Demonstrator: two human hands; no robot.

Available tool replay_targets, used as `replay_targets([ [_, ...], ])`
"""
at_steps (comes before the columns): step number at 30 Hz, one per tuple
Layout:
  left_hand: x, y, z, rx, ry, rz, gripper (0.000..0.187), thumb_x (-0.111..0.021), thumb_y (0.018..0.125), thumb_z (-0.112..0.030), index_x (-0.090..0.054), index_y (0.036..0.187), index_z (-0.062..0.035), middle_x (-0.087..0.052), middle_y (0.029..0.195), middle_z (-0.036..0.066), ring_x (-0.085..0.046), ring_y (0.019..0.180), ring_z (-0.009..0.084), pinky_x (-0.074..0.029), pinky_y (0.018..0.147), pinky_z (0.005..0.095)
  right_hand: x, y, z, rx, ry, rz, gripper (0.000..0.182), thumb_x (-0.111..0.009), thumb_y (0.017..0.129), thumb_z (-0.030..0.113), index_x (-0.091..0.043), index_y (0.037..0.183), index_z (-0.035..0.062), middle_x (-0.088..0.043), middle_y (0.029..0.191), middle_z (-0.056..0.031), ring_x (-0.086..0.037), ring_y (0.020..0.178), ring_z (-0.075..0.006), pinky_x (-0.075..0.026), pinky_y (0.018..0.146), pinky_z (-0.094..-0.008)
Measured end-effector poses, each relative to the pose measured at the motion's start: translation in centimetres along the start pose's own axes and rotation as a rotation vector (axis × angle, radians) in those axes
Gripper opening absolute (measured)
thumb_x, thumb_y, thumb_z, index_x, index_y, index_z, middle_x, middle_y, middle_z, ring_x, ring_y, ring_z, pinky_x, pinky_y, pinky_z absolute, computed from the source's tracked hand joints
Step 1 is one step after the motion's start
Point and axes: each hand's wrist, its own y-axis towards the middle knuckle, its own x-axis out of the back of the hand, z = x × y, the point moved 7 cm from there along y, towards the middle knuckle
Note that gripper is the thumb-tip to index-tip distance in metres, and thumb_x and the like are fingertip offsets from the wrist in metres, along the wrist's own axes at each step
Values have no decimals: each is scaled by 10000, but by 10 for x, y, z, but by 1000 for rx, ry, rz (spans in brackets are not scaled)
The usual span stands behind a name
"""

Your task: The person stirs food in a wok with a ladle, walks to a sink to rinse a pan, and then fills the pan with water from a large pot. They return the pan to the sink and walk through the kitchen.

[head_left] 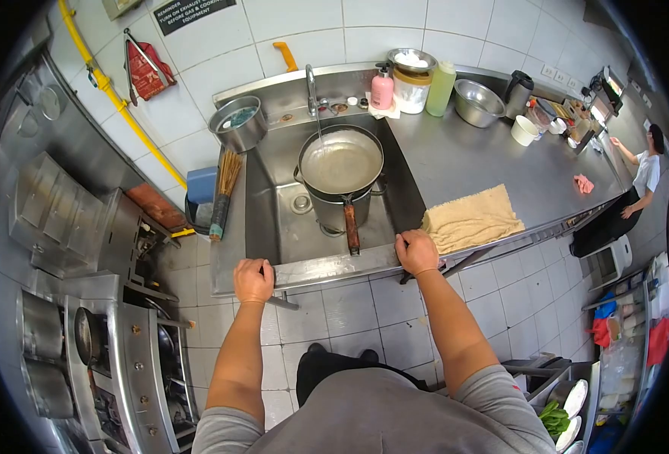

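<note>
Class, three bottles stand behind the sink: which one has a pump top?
The pink bottle, leftmost behind the sink. The yellow-green bottle has a plain cap; the white tub carries a bowl.

White square wall tiles [198, 113] rise behind the stainless steel desk [470, 159], and a yellow pipe [115, 98] runs slantwise across them beside a black notice sign [190, 11]. The floor of pale grey tiles [349, 318] lies below. A steel cooking range [122, 356] stands at the left, and a person in a white shirt [644, 178] works far right.
</note>
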Motion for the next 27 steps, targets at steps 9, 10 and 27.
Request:
replay_targets([
  [9,0,-1,1,0,11,10,207,-657,882,-225,-743,798,-56,-710,823,104,-642,907,324,-484,834,457,0,0,1,3,2,-2,248,-653,912,237,-685,756,47,-675,811,-133,-639,865,-350,-520,787,-465],
  [10,0,-1,1,-7,10,5,207,-656,882,-226,-742,796,-58,-710,825,104,-642,906,323,-484,833,456,0,0,1,5,2,-2,248,-654,911,237,-685,756,47,-675,811,-132,-640,865,-350,-521,787,-464],
  [27,-3,-2,4,-1,-11,8,226,-648,889,-242,-751,813,-56,-713,836,112,-639,912,330,-481,836,460,2,0,3,14,-1,3,251,-647,911,226,-675,741,44,-669,798,-141,-634,852,-356,-514,776,-467],
])
